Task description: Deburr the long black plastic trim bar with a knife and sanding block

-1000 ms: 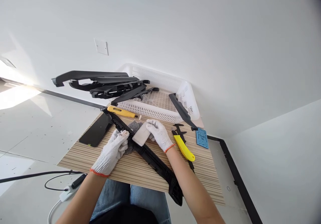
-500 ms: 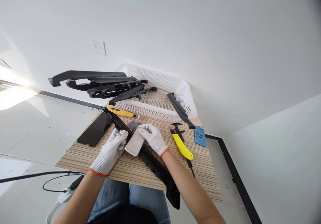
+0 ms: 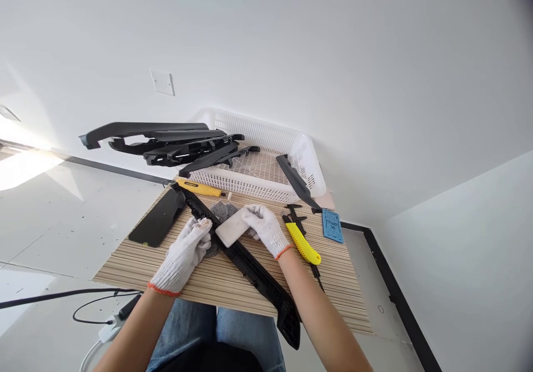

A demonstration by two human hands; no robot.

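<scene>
My right hand (image 3: 266, 229), in a white knitted glove with an orange cuff, grips one end of a flat white rectangular block (image 3: 232, 227). The block lies across a long black plastic trim piece (image 3: 260, 277), whose ribbed side faces up. My left hand (image 3: 189, 250), gloved the same way, has its fingers curled at the trim's left edge, beside the block; its thumb tip looks stained. Under the trim is a grey cloth (image 3: 225, 211), partly hidden. The trim runs diagonally over the table, its lower end past the front edge.
On the striped table (image 3: 333, 305) are a phone (image 3: 158, 217), a yellow-handled tool (image 3: 200, 188), a yellow utility knife (image 3: 303, 243), a black caliper (image 3: 296, 216) and a blue card (image 3: 332, 225). Behind, a white basket (image 3: 266, 185) holds several black trim pieces (image 3: 166, 133).
My right hand has moved slightly right with the white block, which has turned to lie more level across the trim. My left hand has stayed almost in place.
</scene>
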